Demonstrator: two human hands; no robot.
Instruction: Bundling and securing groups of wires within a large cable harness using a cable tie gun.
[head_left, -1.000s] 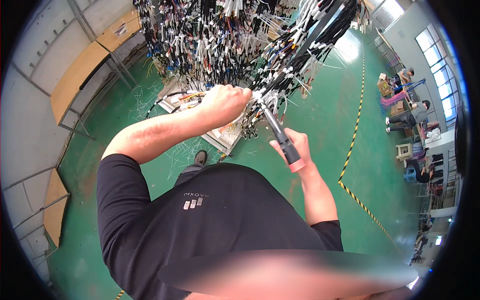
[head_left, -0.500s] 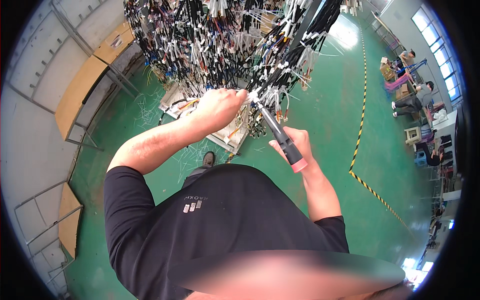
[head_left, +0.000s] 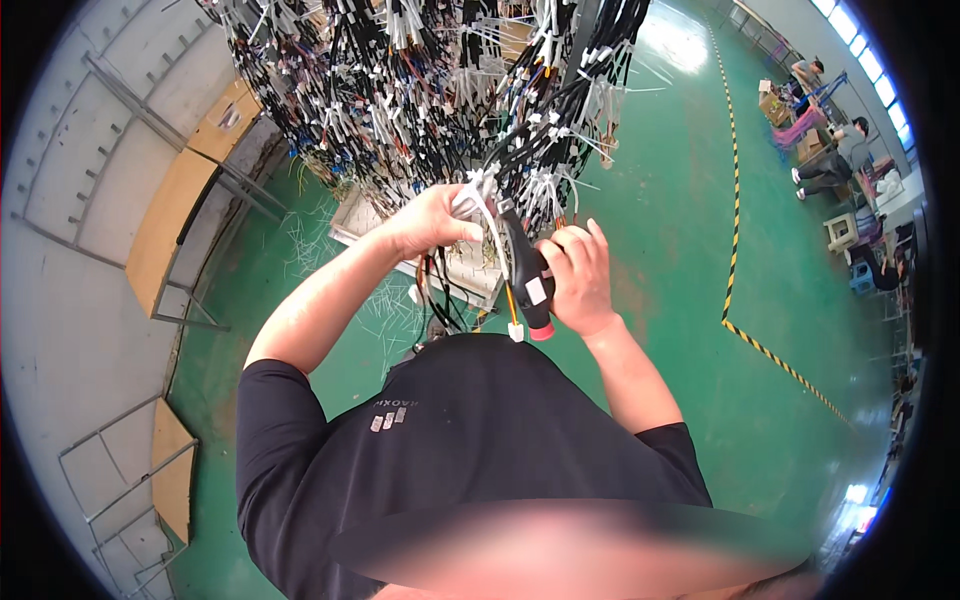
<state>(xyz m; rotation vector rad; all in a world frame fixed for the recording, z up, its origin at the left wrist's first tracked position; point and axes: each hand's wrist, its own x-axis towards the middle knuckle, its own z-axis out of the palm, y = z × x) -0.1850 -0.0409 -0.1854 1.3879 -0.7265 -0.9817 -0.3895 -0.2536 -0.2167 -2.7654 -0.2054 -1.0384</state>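
My left hand (head_left: 440, 217) is closed round a wire harness (head_left: 468, 200) in pale sleeving, its fingers partly hidden behind it. Black wires hang below that hand. A white cable with yellow and orange wires dangles in front of the tool, ending in a white connector (head_left: 515, 332). To the right, my right hand (head_left: 580, 275) grips a black cable tie gun (head_left: 527, 262) with a red end knob. Its nose points up, close beside the harness. Some right-hand fingers are hidden behind the tool; one fingertip sticks up.
A dense mass of hanging wire harnesses (head_left: 400, 100) rises ahead, over a pale tray (head_left: 355, 222). Cut tie strips (head_left: 310, 230) litter the green floor. Wooden desks (head_left: 170, 230) line the left wall. Far right, people (head_left: 850, 150) sit near a stool (head_left: 840, 233), beyond yellow-black floor tape (head_left: 737, 200).
The cable tie gun has swung more upright and its nose has come away from the harness. My left hand has turned, bringing the harness and dangling wires toward me.
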